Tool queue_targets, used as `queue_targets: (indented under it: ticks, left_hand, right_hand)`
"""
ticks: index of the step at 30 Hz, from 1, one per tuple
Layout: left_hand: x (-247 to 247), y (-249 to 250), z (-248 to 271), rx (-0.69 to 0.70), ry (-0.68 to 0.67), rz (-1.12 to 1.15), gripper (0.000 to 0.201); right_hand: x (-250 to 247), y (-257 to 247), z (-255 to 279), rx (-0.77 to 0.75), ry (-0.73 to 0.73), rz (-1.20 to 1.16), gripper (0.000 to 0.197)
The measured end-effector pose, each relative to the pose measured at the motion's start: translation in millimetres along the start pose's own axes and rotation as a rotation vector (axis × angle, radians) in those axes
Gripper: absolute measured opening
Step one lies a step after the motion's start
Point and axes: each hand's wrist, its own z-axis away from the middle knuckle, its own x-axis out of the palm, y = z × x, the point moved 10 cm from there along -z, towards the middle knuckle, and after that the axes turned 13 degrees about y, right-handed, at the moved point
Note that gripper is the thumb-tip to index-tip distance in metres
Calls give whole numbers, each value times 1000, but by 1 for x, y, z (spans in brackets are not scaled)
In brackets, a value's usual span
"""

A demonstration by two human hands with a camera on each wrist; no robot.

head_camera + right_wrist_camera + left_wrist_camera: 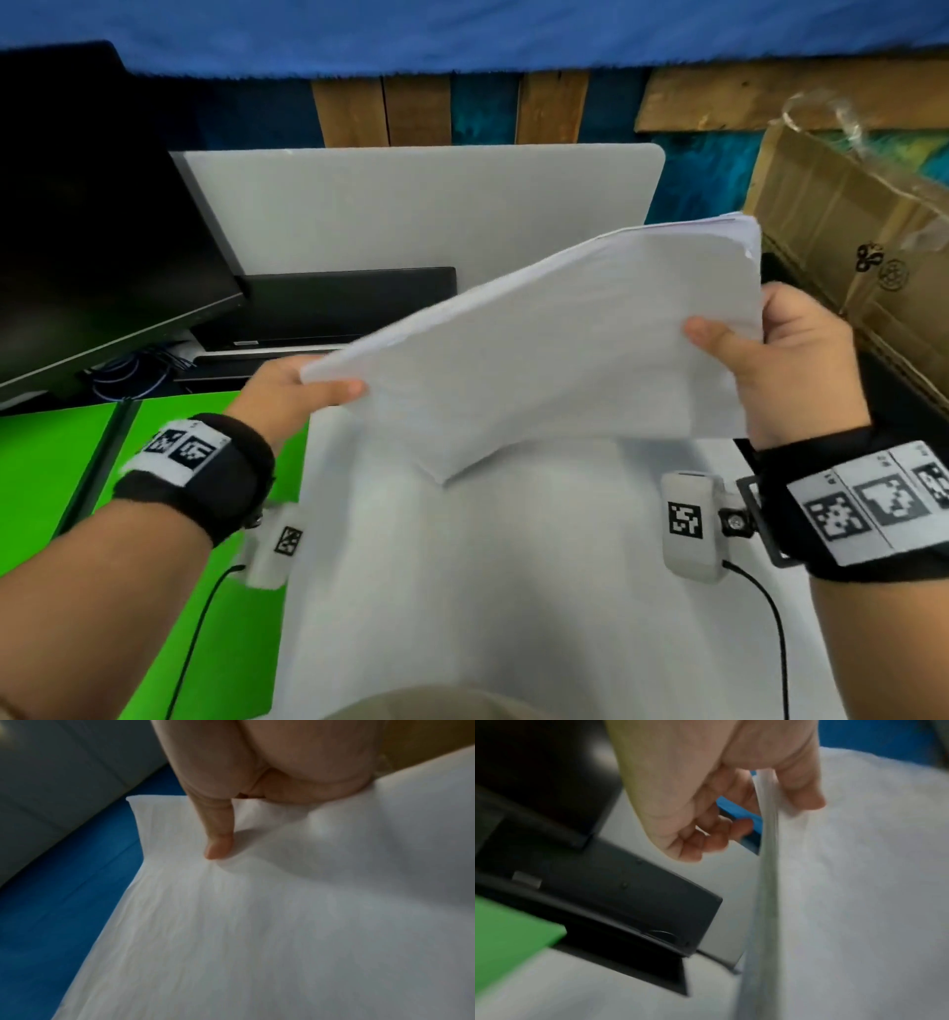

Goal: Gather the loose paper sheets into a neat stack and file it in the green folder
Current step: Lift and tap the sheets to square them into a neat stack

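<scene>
White desk surface [462, 591] fills the middle of the head view, backed by a pale divider panel [421, 205] and blue cloth above it. Off to the left stand a dark monitor [102, 231] and a black device [349, 303] at its foot; a cardboard box [847, 231] sits at the right edge.

Both hands hold the paper stack [565, 349] up off the desk — it hangs tilted, its right end higher than its left, with one lower corner dipping toward the desk. The left hand [292, 395] pinches the stack's left corner, thumb on top and fingers [718, 833] curled beneath; in the left wrist view the stack's edge [770, 841] runs down between thumb and fingers. The right hand [791, 360] grips the right edge, thumb [218, 841] pressed flat on the top sheet, the rest of the hand behind the paper.

The green folder [61, 473] lies open and flat on the desk at the lower left — under the left forearm, apart from the stack and below it.
</scene>
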Motion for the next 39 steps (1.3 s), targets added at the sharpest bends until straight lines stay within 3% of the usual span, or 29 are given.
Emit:
queue_targets:
  ticks: [2,3,7,10,13,16,19,22,27,30,33,36,38,39]
  left_hand:
    - [3,3,-2,-57,-9,352,66]
    - [7,7,-1,-61,-5,429,73]
    - [8,31,7,88,187,414,34]
    - [20,22,17,150,216,276,35]
    - [33,-10,24,100,184,77,35]
    - [29,-21,22,80,223,-58,31]
    - [26,-10,20,63,234,96,33]
    - [24,9,24,41,248,329,19]
    - [20,5,12,-23,353,338,10]
    - [16,2,9,0,399,322,19]
    - [13,3,9,16,408,346,25]
    - [19,10,15,78,300,366,13]
    - [26,5,17,102,216,345,38]
    - [28,-2,17,102,206,302,51]
  right_hand:
    - [5,10,6,63,31,-75,20]
    - [4,11,9,57,69,-87,22]
    - [2,21,28,-14,183,-45,17]
    - [7,59,44,68,173,74,26]
    - [19,100,56,238,84,202,11]
    - [22,104,54,257,54,193,25]
    - [21,96,46,247,65,93,24]
    - [21,91,43,268,85,-17,6]
    - [19,97,36,346,229,-60,38]
    - [14,102,27,336,259,19,37]
    - [14,97,21,281,244,31,31]
    - [22,94,24,269,142,29,20]
    - [31,95,29,269,1,49,9]
    - [33,99,31,265,-52,45,20]
